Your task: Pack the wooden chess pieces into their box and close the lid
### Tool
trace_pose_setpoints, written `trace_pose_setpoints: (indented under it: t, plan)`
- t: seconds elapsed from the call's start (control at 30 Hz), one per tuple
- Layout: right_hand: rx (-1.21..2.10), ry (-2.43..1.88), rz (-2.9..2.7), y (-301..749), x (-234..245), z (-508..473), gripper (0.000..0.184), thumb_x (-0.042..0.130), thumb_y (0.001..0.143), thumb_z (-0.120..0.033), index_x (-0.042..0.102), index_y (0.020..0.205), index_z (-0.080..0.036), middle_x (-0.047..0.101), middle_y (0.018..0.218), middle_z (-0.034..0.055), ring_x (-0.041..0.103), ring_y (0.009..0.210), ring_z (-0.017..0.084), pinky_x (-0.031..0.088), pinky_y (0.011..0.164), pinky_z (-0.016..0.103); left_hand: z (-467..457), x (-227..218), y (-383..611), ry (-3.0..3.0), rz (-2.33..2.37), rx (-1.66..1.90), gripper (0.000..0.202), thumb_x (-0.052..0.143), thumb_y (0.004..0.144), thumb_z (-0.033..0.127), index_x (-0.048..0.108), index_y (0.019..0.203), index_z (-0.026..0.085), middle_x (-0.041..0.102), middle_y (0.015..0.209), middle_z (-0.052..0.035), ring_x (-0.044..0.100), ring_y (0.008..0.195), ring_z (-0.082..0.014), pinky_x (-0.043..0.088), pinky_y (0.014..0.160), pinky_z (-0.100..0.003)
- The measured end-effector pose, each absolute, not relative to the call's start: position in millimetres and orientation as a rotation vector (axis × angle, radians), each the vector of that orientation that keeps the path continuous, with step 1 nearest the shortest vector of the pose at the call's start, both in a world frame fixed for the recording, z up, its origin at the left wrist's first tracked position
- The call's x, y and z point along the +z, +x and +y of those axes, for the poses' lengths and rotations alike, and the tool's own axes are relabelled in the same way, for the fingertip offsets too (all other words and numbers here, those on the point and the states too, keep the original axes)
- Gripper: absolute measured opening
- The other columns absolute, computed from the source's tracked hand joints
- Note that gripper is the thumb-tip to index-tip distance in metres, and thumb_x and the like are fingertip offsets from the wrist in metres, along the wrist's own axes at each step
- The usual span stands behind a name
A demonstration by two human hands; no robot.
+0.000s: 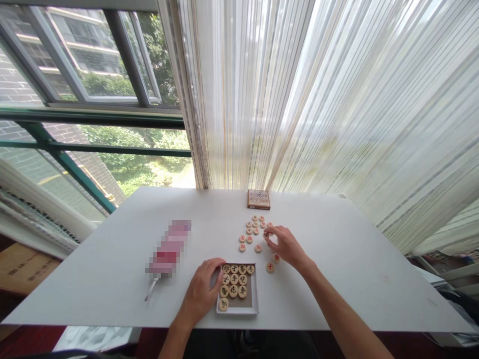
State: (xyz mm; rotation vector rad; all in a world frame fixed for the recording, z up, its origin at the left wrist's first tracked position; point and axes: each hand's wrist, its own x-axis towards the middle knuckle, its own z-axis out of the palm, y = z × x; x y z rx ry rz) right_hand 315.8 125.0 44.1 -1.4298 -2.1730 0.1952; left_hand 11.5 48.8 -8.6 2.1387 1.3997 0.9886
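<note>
while the left hand [202, 285] braces the tray [243, 303]: right hand [286, 244] is out at the right side of the loose pieces [249, 239].
right hand: thumb and index drawn together in a pinch on one piece [266, 236]; lifted or resting on the table [112, 279], cannot tell.
left hand: half open, curved; fingers at the tray's far left corner, thumb by its left wall, no piece seen in it.
tray vs right hand: tray lies toward the person and to the left of the pinch; left hand is nearer the tray, right hand nearer the loose pieces.
axes: pieces are round, no long axis; tray looks near square, long axis hard to call.
tray fill: black-marked pieces [234, 279] in rows of four, three, three, one; bare floor at right and near side.
loose pieces: beyond the tray and to its right, spread out, many red-marked.
strays: two red-marked pieces [270, 268] just right of the tray.
far side: flat box [258, 199] beyond the loose pieces.
left side: pixelated pink-red item [168, 249], cannot identify.
</note>
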Motion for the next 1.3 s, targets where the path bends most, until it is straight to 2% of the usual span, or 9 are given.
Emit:
trace_pose_setpoints:
  t: [0.1,0.2,0.37,0.43,0.63,0.9,1.13,1.3]
  plan:
    - [0.348,-1.38,-1.995,323.1,51.3,105.4,0.021,0.053,0.096,-0.027,0.062,0.115,-0.023,0.07,0.106,0.0065,0.067,0.086,0.018,0.055,0.074,0.031,48.2,-8.8,11.3,2.136,1.408,0.986,0.024,0.048,0.097,0.028,0.059,0.118,0.025,0.065,0.116,-0.0072,0.061,0.11,-0.0239,0.051,0.097,-0.043]
    - [0.539,-1.331,-1.81,326.3,54.0,77.2,0.025,0.056,0.095,-0.029,0.062,0.118,-0.023,0.068,0.105,0.0071,0.066,0.078,0.017,0.057,0.072,0.031,48.1,-8.9,10.9,2.134,1.415,0.983,0.024,0.049,0.097,0.028,0.059,0.118,0.025,0.065,0.116,-0.0071,0.061,0.11,-0.0236,0.051,0.097,-0.043]
    - [0.737,-1.285,-1.77,315.8,39.4,31.3,0.018,0.059,0.091,-0.023,0.065,0.108,-0.023,0.064,0.107,0.0072,0.064,0.075,0.016,0.057,0.073,0.031,49.8,-9.9,10.4,2.15,1.415,0.992,0.024,0.05,0.096,0.027,0.06,0.117,0.024,0.066,0.115,-0.0068,0.062,0.109,-0.0235,0.052,0.096,-0.042]
    - [0.798,-1.288,-1.768,309.9,29.2,19.9,0.02,0.059,0.089,-0.019,0.065,0.108,-0.023,0.063,0.106,0.0067,0.063,0.072,0.015,0.057,0.07,0.03,50.4,-10.7,10.4,2.152,1.415,1.0,0.024,0.05,0.095,0.027,0.06,0.116,0.024,0.066,0.115,-0.0069,0.062,0.109,-0.0238,0.052,0.097,-0.042]
    - [0.883,-1.27,-1.754,299.9,6.4,6.9,0.023,0.058,0.087,-0.016,0.064,0.108,-0.022,0.064,0.101,0.0061,0.064,0.079,0.017,0.057,0.074,0.029,50.9,-11.2,11.0,2.141,1.412,1.002,0.024,0.049,0.096,0.027,0.06,0.117,0.024,0.066,0.115,-0.0078,0.061,0.11,-0.0244,0.051,0.097,-0.043]
    - [0.811,-1.285,-1.776,295.5,-0.2,3.4,0.028,0.058,0.084,-0.012,0.063,0.11,-0.023,0.061,0.101,0.0062,0.062,0.076,0.016,0.056,0.073,0.029,49.7,-13.8,9.9,2.138,1.424,0.979,0.024,0.049,0.096,0.028,0.058,0.119,0.025,0.065,0.116,-0.0076,0.06,0.11,-0.0247,0.05,0.098,-0.044]
    - [0.91,-1.288,-1.708,298.5,5.2,1.9,0.02,0.06,0.086,-0.017,0.066,0.104,-0.022,0.065,0.101,0.006,0.064,0.076,0.016,0.057,0.074,0.028,51.6,-15.8,9.2,2.141,1.43,0.975,0.024,0.049,0.097,0.029,0.058,0.119,0.025,0.065,0.116,-0.0083,0.061,0.11,-0.0249,0.051,0.098,-0.045]
    - [1.048,-1.299,-1.589,299.6,7.2,1.6,0.023,0.062,0.091,-0.029,0.068,0.111,-0.021,0.072,0.1,0.0062,0.069,0.087,0.02,0.058,0.085,0.031,50.7,-14.3,9.4,2.136,1.437,0.975,0.025,0.048,0.097,0.031,0.059,0.118,0.024,0.065,0.116,-0.0091,0.061,0.109,-0.0255,0.053,0.096,-0.045]
